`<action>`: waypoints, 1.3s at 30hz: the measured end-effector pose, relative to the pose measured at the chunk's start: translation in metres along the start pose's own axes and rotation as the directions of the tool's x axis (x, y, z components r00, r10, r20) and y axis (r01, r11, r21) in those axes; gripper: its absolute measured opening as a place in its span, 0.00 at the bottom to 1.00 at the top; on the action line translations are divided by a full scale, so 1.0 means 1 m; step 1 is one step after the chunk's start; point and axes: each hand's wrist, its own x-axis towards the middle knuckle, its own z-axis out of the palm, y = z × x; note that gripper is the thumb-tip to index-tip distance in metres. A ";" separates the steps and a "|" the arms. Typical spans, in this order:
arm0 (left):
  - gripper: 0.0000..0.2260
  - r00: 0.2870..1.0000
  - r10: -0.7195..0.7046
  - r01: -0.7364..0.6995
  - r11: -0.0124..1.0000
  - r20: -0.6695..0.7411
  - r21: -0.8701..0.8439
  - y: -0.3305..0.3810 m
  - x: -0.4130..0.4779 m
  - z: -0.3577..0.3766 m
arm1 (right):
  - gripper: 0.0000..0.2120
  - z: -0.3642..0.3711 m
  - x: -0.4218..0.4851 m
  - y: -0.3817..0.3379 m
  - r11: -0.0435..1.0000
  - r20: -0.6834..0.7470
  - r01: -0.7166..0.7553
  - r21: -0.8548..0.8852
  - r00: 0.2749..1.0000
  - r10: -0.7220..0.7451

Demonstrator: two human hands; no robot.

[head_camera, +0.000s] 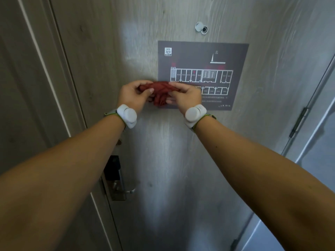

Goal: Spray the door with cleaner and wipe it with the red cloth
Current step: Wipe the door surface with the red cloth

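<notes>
Two hands bunch the red cloth (160, 92) at chest height, just in front of the door (145, 160) near the floor-plan sign (203, 58). Left hand (133, 96) and right hand (184, 96) each pinch an end w/ fingers closed on fabric, apparently refolding it for a clean wiping face. No spray bottle in view. Peephole (202, 29) above; lock handle (119, 185) below left.
</notes>
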 end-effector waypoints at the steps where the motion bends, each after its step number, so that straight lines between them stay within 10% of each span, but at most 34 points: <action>1: 0.10 1.000 0.016 -0.016 1.000 -0.004 -0.004 0.009 0.007 0.002 | 0.15 0.002 0.006 -0.008 1.000 -0.015 0.019 0.003 1.000 -0.019; 26: 0.11 0.986 -0.146 0.130 0.972 0.074 0.197 -0.026 -0.041 -0.002 | 0.11 -0.015 -0.026 0.046 0.986 0.004 -0.013 -0.169 1.000 0.014; 39: 0.16 0.987 -0.149 0.153 0.986 0.059 -0.059 -0.013 -0.081 -0.052 | 0.11 0.010 -0.086 0.028 0.994 0.073 -0.109 0.012 0.992 0.107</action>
